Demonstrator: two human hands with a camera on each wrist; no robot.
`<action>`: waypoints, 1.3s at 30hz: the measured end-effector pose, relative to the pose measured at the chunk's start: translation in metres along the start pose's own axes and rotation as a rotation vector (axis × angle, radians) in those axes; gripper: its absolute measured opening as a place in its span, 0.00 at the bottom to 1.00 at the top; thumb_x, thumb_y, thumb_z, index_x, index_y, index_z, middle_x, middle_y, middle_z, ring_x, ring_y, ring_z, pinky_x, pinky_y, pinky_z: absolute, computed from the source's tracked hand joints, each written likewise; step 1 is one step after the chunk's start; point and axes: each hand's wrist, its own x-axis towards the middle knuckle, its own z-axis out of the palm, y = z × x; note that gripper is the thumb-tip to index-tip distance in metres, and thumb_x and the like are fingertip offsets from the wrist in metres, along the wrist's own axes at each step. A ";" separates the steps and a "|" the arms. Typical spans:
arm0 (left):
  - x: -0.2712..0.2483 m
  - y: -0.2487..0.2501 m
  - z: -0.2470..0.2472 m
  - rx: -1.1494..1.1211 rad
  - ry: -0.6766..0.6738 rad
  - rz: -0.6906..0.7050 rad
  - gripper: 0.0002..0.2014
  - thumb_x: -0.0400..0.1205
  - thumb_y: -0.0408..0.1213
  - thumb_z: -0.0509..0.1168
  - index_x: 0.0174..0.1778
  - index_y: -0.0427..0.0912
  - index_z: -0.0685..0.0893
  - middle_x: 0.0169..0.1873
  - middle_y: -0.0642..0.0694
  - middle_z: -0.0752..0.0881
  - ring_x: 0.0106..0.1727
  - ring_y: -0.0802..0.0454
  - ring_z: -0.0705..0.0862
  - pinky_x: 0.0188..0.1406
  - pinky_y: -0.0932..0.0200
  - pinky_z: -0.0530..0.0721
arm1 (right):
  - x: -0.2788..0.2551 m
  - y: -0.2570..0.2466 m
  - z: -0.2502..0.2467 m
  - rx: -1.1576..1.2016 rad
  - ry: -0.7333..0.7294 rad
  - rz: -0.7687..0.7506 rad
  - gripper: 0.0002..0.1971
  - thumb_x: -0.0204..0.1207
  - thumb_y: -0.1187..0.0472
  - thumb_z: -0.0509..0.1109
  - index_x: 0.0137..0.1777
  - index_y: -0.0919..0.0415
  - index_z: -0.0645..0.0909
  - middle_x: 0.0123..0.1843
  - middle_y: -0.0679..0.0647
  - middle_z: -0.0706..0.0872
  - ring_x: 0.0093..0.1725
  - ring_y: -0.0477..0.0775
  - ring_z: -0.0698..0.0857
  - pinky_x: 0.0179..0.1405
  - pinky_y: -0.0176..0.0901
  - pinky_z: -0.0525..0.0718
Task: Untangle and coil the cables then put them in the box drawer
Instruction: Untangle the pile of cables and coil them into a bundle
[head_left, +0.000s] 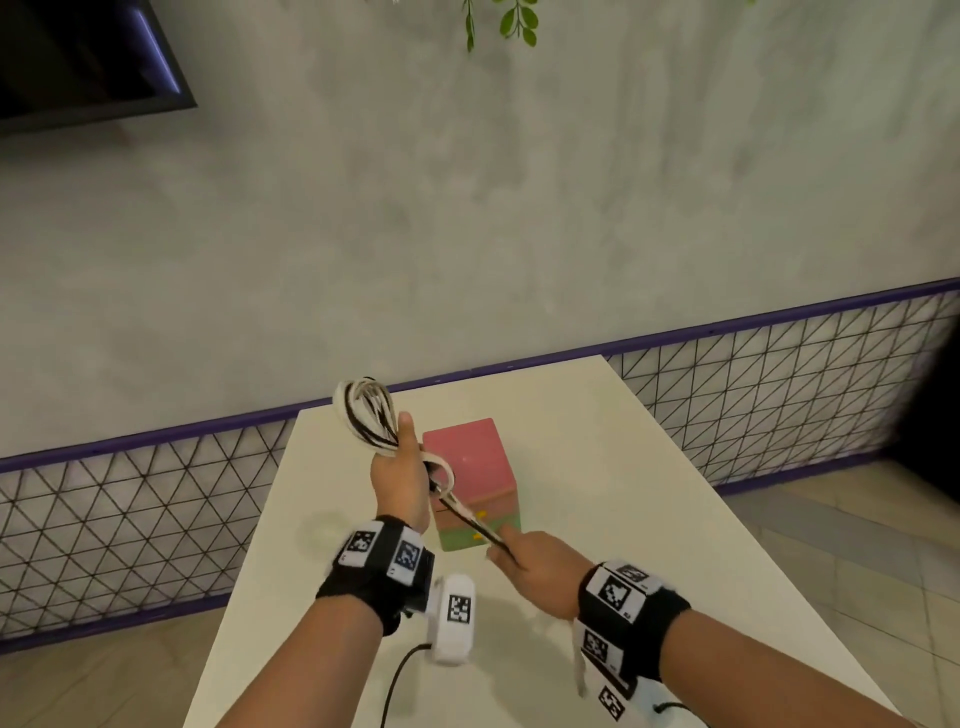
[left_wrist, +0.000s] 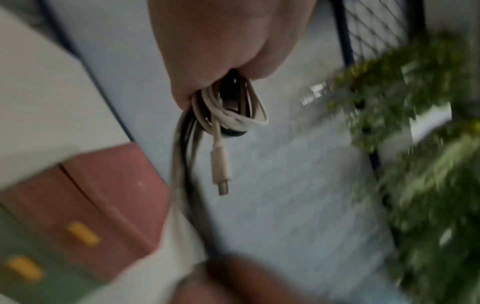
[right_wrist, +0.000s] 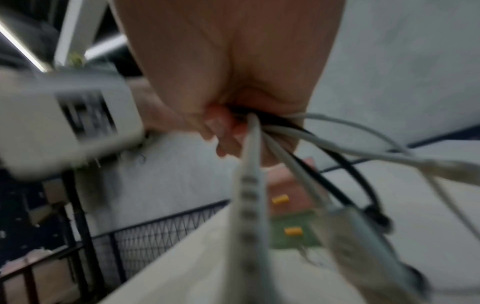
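Note:
My left hand (head_left: 400, 475) grips a coiled bundle of white and black cables (head_left: 366, 415) raised above the table; in the left wrist view the coil (left_wrist: 233, 111) hangs from the fist with a white plug (left_wrist: 221, 168) dangling. My right hand (head_left: 524, 553) pinches the loose cable ends (head_left: 467, 514), stretched taut from the left hand down to it; in the right wrist view those ends (right_wrist: 285, 152) fan out from the closed fingers. The box (head_left: 470, 467), pink on top and green below, stands behind the hands with two yellow drawer handles (head_left: 480, 514), both drawers closed.
The white table (head_left: 623, 493) ends close on the left, right and back, against a grey wall (head_left: 467, 208) with a purple-framed wire grid (head_left: 779, 395). A dark screen (head_left: 78, 57) hangs upper left and green leaves (head_left: 514, 21) at the top.

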 end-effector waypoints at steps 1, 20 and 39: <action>0.001 -0.005 -0.002 0.083 -0.005 0.056 0.24 0.83 0.54 0.62 0.32 0.35 0.78 0.25 0.40 0.80 0.26 0.46 0.77 0.27 0.58 0.75 | 0.000 -0.007 -0.010 -0.003 -0.010 -0.031 0.16 0.86 0.55 0.53 0.64 0.66 0.72 0.49 0.66 0.83 0.52 0.66 0.82 0.40 0.43 0.68; -0.048 -0.010 0.001 0.136 -0.680 -0.209 0.34 0.66 0.78 0.51 0.60 0.62 0.80 0.58 0.50 0.87 0.64 0.54 0.84 0.70 0.52 0.78 | 0.030 -0.026 -0.084 -0.007 0.107 -0.253 0.12 0.80 0.55 0.66 0.54 0.62 0.84 0.48 0.58 0.89 0.45 0.56 0.84 0.44 0.46 0.80; -0.056 -0.034 -0.027 0.500 -1.063 -0.798 0.07 0.61 0.40 0.63 0.29 0.43 0.72 0.19 0.51 0.68 0.18 0.55 0.63 0.18 0.67 0.62 | 0.034 -0.028 -0.108 -0.395 -0.246 -0.251 0.15 0.77 0.60 0.69 0.62 0.60 0.76 0.59 0.59 0.76 0.55 0.59 0.79 0.55 0.53 0.80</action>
